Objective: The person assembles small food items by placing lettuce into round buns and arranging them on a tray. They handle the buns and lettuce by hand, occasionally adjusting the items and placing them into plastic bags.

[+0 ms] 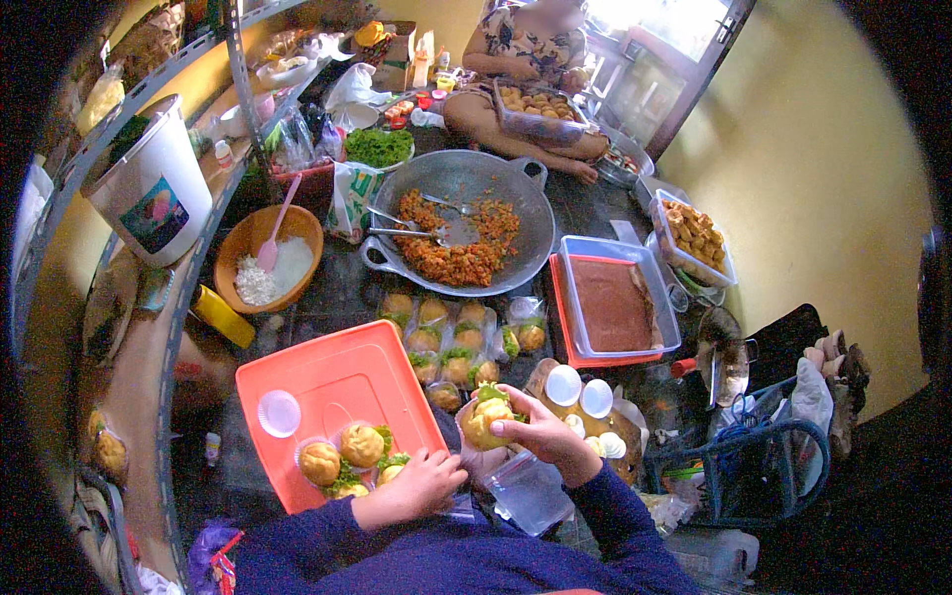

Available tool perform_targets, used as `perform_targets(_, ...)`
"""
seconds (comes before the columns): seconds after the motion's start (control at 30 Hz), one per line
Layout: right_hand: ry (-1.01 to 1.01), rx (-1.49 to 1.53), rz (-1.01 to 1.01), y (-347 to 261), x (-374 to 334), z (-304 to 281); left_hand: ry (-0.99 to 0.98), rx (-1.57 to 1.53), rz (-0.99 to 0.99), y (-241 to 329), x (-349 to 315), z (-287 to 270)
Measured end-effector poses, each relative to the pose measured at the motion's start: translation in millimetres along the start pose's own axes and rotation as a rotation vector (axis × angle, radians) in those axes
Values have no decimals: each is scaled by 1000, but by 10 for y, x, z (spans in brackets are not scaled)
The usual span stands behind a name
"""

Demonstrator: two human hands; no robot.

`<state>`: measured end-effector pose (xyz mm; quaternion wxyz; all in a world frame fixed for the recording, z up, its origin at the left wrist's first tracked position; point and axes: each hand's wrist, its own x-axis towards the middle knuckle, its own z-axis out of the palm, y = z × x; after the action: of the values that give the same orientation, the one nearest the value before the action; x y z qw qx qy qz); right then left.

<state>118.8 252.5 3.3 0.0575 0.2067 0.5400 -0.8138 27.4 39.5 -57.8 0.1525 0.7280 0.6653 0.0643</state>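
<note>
My right hand (558,436) is closed around a small golden bun (484,420) with green lettuce sticking out of it. My left hand (421,486) is lower and to the left, over the near right edge of an orange plastic lid (337,382). Its fingers look loosely bent and apart, with nothing visible in them. Next to it on the lid sit several lettuce-filled buns (363,444), at least some in clear cups. An empty clear paper-thin cup (279,413) stands farther left on the lid. Below my right hand is a clear plastic container (531,491).
Packed buns (456,340) stand in rows beyond the lid. A large metal wok (540,213) holds orange filling and utensils. To its left is an orange bowl (260,236) with white contents; to its right, a clear tub (620,297). Another person (526,50) sits at the back.
</note>
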Motion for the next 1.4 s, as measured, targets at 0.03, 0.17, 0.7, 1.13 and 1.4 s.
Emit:
perform_targets(0.03,-31,16,-52,-10,2,21,-28,75,-40,-5,73,39)
perform_targets(0.17,-75,88,-137,-101,69,173,-89,150,-72,-86,267,160)
perform_targets(0.7,-131,39,-210,-279,-1,647,84,-1261,-474,-65,114,-169)
perform_targets(1.13,-114,79,-313,-273,12,596,489,-308,-319,-252,-183,-521)
perform_targets(1.4,83,-3,-404,-312,-161,429,598,-893,-336,-137,35,-667)
